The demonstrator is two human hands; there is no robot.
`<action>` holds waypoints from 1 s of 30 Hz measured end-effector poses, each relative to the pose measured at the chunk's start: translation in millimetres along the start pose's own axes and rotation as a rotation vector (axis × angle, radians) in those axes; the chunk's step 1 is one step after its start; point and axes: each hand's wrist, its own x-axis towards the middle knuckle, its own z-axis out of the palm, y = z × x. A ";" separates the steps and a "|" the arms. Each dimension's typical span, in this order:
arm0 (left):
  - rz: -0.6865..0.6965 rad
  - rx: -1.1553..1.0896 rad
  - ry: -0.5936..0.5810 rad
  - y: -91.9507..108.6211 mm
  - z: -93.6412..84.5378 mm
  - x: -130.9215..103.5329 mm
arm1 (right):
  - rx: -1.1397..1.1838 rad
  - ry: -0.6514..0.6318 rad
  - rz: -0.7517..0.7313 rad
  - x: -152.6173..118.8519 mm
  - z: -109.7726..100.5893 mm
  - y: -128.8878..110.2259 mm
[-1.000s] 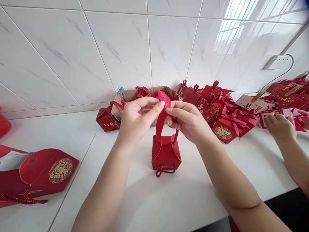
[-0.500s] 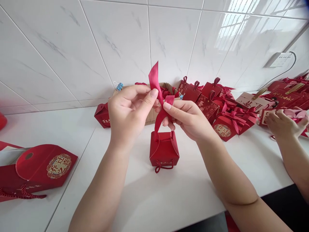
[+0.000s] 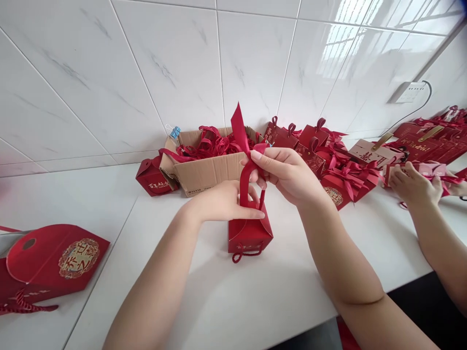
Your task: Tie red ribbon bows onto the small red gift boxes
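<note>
A small red gift box (image 3: 250,234) stands upright on the white table, its twisted cord handle lying at the front. Red satin ribbon (image 3: 239,127) rises from the box top in a loop, and its cut end points up. My right hand (image 3: 286,171) pinches the ribbon where it crosses above the box, thumb in front. Lower down, my left hand (image 3: 223,202) closes on the top of the box, its thumb across the near side and the fingers behind, partly hidden by the ribbon.
A cardboard box (image 3: 207,174) full of red ribbons stands behind, beside a red box (image 3: 152,179). A larger red box (image 3: 60,255) lies at left. Finished-looking red boxes with bows (image 3: 348,182) crowd the right. Another person's hand (image 3: 414,184) holds a box at far right.
My left hand has let go of the ribbon end and moved down to the box top. My right hand still pinches the ribbon. The view has shifted slightly, showing more of the cardboard box.
</note>
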 end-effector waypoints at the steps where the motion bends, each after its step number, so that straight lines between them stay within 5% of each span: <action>1: -0.017 0.016 0.004 1.7 4.5 3.6 | -0.002 0.005 0.000 -0.8 -0.1 -0.5; 8: -0.120 0.115 0.094 3.9 19.1 11.9 | -0.032 0.045 -0.030 -4.2 -2.7 -3.5; 17: -0.158 0.154 -0.023 -4.4 18.4 14.8 | 0.002 0.047 -0.039 0.6 -0.9 4.7; 26: -0.118 0.211 -0.112 -8.4 12.5 17.0 | 0.230 -0.051 0.140 8.0 -9.6 7.3; 30: -0.119 0.154 -0.190 -9.7 9.2 17.1 | -0.010 -0.097 0.080 3.7 -20.9 4.0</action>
